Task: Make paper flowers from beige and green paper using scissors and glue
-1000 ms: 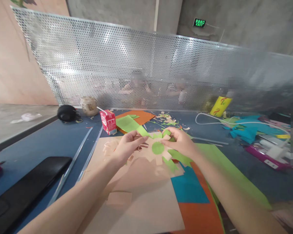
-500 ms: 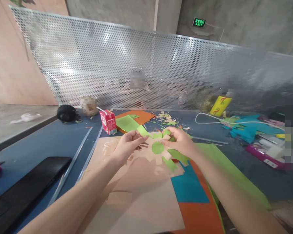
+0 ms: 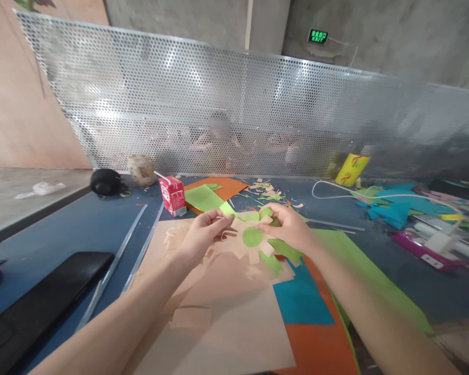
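Between my hands lies a layered paper flower (image 3: 266, 245) with a round green centre and pale peach and green petals. My right hand (image 3: 287, 225) is closed at its upper right, thumb and fingers pinching the petals there. To the left of the flower, my left hand (image 3: 209, 229) is closed in a pinch at a small bright green paper strip (image 3: 226, 209); the fingers partly hide its lower end. Curled peach paper strips (image 3: 175, 237) lie beside my left wrist. Under both hands is a large pale peach sheet (image 3: 234, 323).
Blue (image 3: 303, 297), orange (image 3: 320, 344) and green sheets (image 3: 375, 276) lie to the right. A red drink carton (image 3: 173, 195) stands behind my left hand, near paper scraps (image 3: 271, 190). Clear strips and a black case (image 3: 50, 297) lie left. A perforated metal screen (image 3: 234, 104) closes the back; a power strip (image 3: 430, 252) sits right.
My left fingertips have shifted slightly left, away from the flower, and less of the green strip shows. My right hand and the flower stay in place.
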Action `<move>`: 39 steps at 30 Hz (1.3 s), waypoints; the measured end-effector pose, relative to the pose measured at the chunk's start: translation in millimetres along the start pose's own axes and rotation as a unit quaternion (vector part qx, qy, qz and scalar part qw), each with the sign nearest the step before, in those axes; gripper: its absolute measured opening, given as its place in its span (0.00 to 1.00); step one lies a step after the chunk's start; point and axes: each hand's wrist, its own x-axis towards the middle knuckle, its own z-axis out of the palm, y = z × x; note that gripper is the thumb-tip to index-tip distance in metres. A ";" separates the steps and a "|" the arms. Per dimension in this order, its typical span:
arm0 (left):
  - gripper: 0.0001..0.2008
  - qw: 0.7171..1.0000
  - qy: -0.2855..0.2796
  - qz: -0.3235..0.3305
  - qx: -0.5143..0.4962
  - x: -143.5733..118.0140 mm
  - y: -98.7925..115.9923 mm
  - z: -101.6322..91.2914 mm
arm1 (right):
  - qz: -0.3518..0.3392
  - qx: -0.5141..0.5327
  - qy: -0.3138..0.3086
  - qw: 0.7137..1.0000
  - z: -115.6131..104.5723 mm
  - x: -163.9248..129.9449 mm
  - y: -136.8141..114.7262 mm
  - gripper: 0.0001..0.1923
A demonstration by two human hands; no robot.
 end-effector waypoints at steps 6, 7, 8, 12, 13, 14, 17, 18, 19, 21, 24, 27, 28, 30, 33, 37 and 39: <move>0.13 1.000 0.020 -0.001 0.014 -0.8 2.3 1.3 | -0.004 -0.012 -0.002 1.000 0.1 -0.8 -0.3 0.08; 0.13 1.000 0.023 -0.002 0.020 -1.0 2.7 1.6 | -0.006 -0.015 -0.001 1.000 0.1 -0.6 -0.1 0.09; 0.13 0.999 0.024 -0.001 0.026 -1.1 2.9 1.8 | -0.007 -0.017 0.000 1.000 0.2 -0.4 0.1 0.09; 0.11 0.998 0.016 0.019 0.061 -1.4 2.1 2.4 | -0.014 -0.033 0.004 0.999 1.1 -0.2 -0.9 0.08; 0.10 0.998 0.007 0.025 0.065 -1.5 1.5 2.8 | -0.016 -0.039 0.007 0.999 1.6 -0.4 -1.6 0.08; 0.11 0.998 -0.006 0.031 0.062 -1.7 0.8 3.3 | -0.019 -0.044 0.009 0.999 2.1 -0.7 -2.4 0.08; 0.13 0.997 -0.046 0.044 0.031 -3.0 -1.1 5.8 | -0.024 -0.048 0.007 0.999 3.9 -1.8 -5.0 0.08; 0.14 0.997 -0.053 0.046 0.024 -3.5 -1.6 6.7 | -0.025 -0.046 0.004 0.999 4.5 -2.3 -5.7 0.08; 0.14 0.997 -0.055 0.046 0.020 -4.0 -2.0 7.5 | -0.025 -0.044 -0.001 0.999 4.9 -2.8 -6.4 0.08; 0.13 0.997 -0.052 0.046 0.019 -4.6 -2.8 8.5 | -0.025 -0.039 -0.010 0.999 5.4 -3.5 -7.4 0.07; 0.14 0.997 -0.049 0.047 0.020 -4.3 -3.4 8.8 | -0.024 -0.033 -0.013 0.999 5.6 -4.1 -8.2 0.07; 0.15 0.997 -0.037 0.049 0.044 -3.4 -2.8 7.9 | -0.024 -0.032 -0.011 0.999 5.7 -3.9 -7.9 0.08; 0.17 0.997 -0.026 0.051 0.060 -3.1 -2.0 7.1 | -0.024 -0.032 -0.009 0.999 5.6 -3.7 -7.6 0.08; 0.20 0.994 0.012 0.065 0.093 -2.8 0.6 4.7 | -0.024 -0.032 -0.006 0.999 5.2 -3.6 -6.9 0.08; 0.20 0.978 0.094 0.130 0.132 -2.0 7.0 -1.2 | -0.020 -0.036 0.002 0.999 4.4 -3.7 -6.1 0.09; 0.18 0.951 0.155 0.195 0.185 2.4 12.3 -11.2 | -0.011 -0.027 -0.004 1.000 3.9 -3.7 -5.2 0.09; 0.19 0.945 0.154 0.189 0.219 5.7 10.6 -15.7 | -0.012 -0.020 -0.001 1.000 3.4 -3.1 -4.2 0.09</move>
